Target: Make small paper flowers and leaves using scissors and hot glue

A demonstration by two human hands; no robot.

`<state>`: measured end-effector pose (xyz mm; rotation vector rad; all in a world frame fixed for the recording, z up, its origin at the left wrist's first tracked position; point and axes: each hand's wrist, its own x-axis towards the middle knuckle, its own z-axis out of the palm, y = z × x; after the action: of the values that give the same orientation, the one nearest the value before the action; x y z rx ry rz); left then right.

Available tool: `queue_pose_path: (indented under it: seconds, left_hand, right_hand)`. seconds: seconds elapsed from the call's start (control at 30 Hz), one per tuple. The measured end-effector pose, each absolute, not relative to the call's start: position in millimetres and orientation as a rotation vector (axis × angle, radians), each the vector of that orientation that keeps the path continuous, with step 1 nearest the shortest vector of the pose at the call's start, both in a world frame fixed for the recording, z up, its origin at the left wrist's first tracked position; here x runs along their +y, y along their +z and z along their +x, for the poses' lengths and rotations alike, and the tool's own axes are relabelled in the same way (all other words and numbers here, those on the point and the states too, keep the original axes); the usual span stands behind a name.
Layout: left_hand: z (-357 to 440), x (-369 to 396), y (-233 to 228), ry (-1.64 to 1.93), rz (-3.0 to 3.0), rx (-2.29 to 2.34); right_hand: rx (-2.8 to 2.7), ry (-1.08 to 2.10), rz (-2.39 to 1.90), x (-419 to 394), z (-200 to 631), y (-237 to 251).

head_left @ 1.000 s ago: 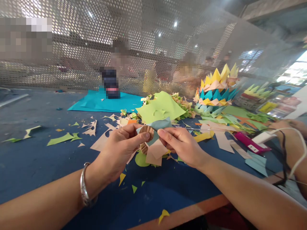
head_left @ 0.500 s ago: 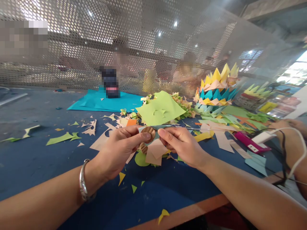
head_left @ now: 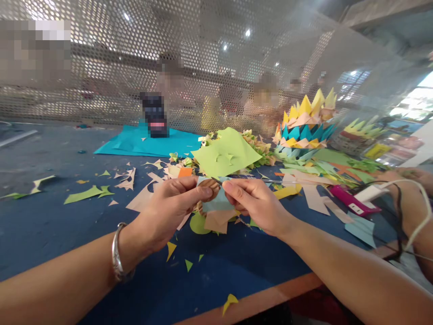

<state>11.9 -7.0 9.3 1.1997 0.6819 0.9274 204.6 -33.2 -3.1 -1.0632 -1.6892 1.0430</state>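
Observation:
My left hand (head_left: 182, 196) pinches a round brown striped disc (head_left: 209, 184) against a light blue paper sheet (head_left: 216, 198). A second brown round piece (head_left: 200, 208) shows partly below, mostly covered. My right hand (head_left: 255, 201) is closed on a thin dark-tipped tool (head_left: 216, 180), its point at the disc's edge; its kind cannot be made out. A thin clear rod (head_left: 291, 182) shows to the right behind that hand; whether it belongs to the tool is unclear. Beneath both hands lie pale pink scraps (head_left: 216, 222) and a green paper circle (head_left: 199, 223).
A green paper sheet (head_left: 226, 153) rests on a heap of folded bits. Behind are teal paper (head_left: 125, 141), a blurred dark object (head_left: 154, 113) and a layered paper crown shape (head_left: 304, 126). A pink power strip (head_left: 355, 200) with cables and another person's arm (head_left: 414, 203) are at right.
The light blue paper now shows larger between my hands, covering part of the pink scraps and the second brown piece. Both hands stay nearly in place, still gripping.

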Motion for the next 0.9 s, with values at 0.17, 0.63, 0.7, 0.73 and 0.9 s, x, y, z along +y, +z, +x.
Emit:
queue_pose_path:
  seconds: [0.17,0.63,0.7,0.73,0.9]
  left_hand:
    - [9.0,-7.3,6.7,0.890,1.496,0.792]
    - [12.7,-14.0,1.7,0.759,1.404,0.796]
    - [13.2,-14.2,1.4,0.793,1.426,0.799]
    - [13.2,-14.2,1.3,0.815,1.431,0.805]
    - [10.8,-14.1,2.0,0.823,1.331,0.807]
  right_hand:
    - [-1.605,1.052,-1.030,-34.8,202.5,-2.3]
    - [-1.598,0.900,-1.075,-33.6,197.4,-3.3]
    - [-1.595,0.888,-1.078,-33.8,197.7,-3.3]
    - [-1.592,0.886,-1.075,-33.9,197.8,-3.4]
    - [-1.584,0.886,-1.072,-33.8,197.6,-2.0]
